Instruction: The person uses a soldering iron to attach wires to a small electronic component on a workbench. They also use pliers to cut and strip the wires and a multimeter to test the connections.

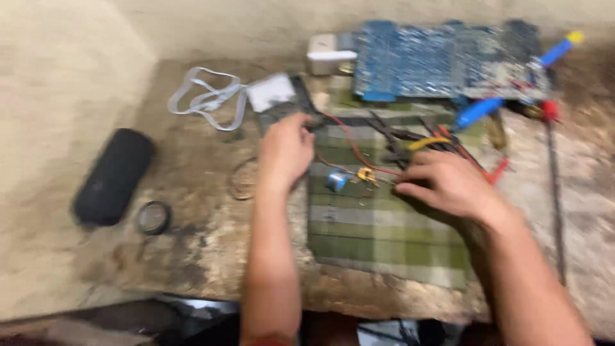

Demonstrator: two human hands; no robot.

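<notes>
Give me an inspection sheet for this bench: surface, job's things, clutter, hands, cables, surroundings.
Surface: worn brown bench top with a green plaid cloth on it.
Job's things: small blue component and small yellow component on the cloth, between the hands.
Clutter: black cylindrical speaker, black ring, blue circuit board, white box.
Hands: left hand and right hand both rest over the cloth; grip blurred.
Cables: red wires, white ribbon cable.
Surroundings: pale wall.

A worn, stained brown worktable (192, 256) stands against a pale, rough plaster wall (57, 77) in dim light.
</notes>
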